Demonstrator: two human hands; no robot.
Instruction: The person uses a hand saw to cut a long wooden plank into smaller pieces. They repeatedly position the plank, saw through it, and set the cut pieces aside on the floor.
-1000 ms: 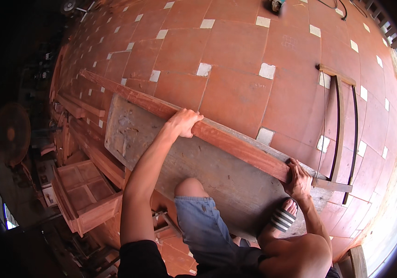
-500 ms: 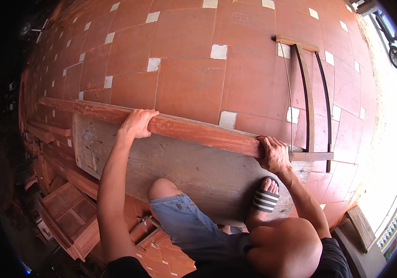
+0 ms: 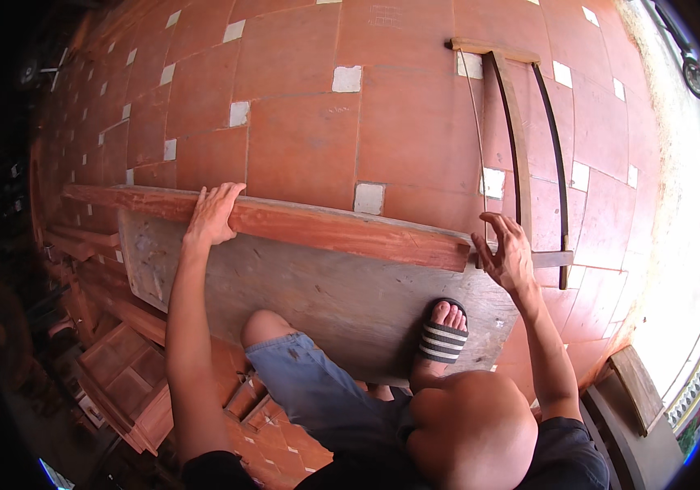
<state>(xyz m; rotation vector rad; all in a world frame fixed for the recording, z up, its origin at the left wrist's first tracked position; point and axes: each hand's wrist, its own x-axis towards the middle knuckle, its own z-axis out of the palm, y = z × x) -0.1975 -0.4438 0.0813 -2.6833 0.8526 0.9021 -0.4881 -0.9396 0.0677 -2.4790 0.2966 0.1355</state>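
A long reddish wooden beam (image 3: 350, 233) lies across the far edge of a worn grey wooden board (image 3: 309, 286). My left hand (image 3: 215, 214) is closed over the beam left of its middle, fingers across the top. Just past the beam's right end, my right hand (image 3: 510, 255) is raised with thumb and fingers apart and curved, holding nothing. Behind and beside it a wooden frame saw (image 3: 515, 139) rests on the tiles, its near crosspiece partly hidden by that hand. My foot in a black-and-white striped slide sandal (image 3: 443, 340) stands on the board.
Reddish floor tiles (image 3: 301, 147) with small white insets stretch beyond the beam. At lower left stands a wooden drawer-like frame (image 3: 133, 384), with stacked timber (image 3: 93, 249) above it. A loose plank (image 3: 637, 389) leans at right; a wheel (image 3: 695, 80) shows at far upper right.
My right hand has let go of the beam's right end and lifted off to the right, toward the saw. My left hand stays on the beam. The whole view has shifted slightly.
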